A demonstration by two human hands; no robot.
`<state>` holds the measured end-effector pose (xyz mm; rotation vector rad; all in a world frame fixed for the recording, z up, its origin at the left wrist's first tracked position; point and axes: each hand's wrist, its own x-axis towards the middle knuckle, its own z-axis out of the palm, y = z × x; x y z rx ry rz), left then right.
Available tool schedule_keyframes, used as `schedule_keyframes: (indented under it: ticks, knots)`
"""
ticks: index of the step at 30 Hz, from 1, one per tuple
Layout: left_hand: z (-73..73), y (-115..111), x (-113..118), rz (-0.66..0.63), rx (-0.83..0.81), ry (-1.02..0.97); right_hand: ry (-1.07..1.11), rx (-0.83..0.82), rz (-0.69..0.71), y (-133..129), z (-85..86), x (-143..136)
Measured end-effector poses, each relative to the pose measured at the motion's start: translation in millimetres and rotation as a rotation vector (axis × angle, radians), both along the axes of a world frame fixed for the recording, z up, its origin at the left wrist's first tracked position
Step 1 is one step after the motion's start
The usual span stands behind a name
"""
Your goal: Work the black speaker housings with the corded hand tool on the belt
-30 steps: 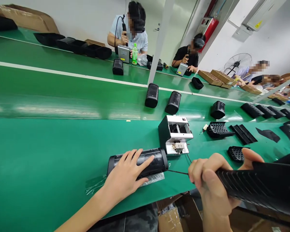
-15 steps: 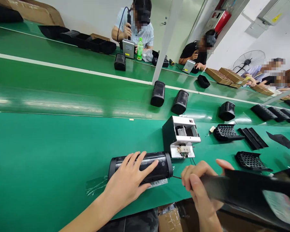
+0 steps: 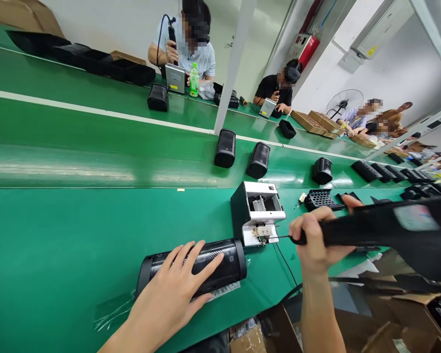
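Left hand (image 3: 169,299) lies flat, fingers spread, on the glossy black mesh-fronted cylinder speaker (image 3: 193,267) at lower centre of the green tabletop (image 3: 59,235), while the right hand (image 3: 314,240) grips a ribbed black electric screwdriver (image 3: 375,230), thin bit at the boxy white screw feeder (image 3: 257,213).

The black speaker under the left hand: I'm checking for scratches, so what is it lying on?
The black speaker lies on clear plastic film over the green bench. The left hand covers its middle, and the film beneath it is hidden.

speaker (image 3: 191,267) left of feeder box (image 3: 257,212)
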<state>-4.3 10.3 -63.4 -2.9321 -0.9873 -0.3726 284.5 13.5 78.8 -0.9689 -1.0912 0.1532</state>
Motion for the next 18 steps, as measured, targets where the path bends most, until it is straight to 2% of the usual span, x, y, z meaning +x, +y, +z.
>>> schedule_keyframes:
  ticks: [2,5,9,13,18]
  knots:
    - [0.8,0.0,0.0,0.005,0.004,0.003,0.000,-0.048,0.033,4.7,-12.0,4.4]
    - [4.5,-0.2,1.2,0.031,0.004,-0.014,0.036,-0.122,0.079,-8.9,-19.4,6.9]
    - [13.7,-1.1,4.2,0.048,-0.014,-0.023,0.156,-0.212,0.137,-47.6,-9.2,-8.8]
    - [21.5,-2.1,6.3,0.041,-0.023,-0.002,0.183,-0.143,0.141,-81.5,5.9,-32.9]
    - [20.7,-2.9,6.3,0.045,-0.055,0.001,0.030,-0.151,0.298,-92.8,3.6,-33.1]
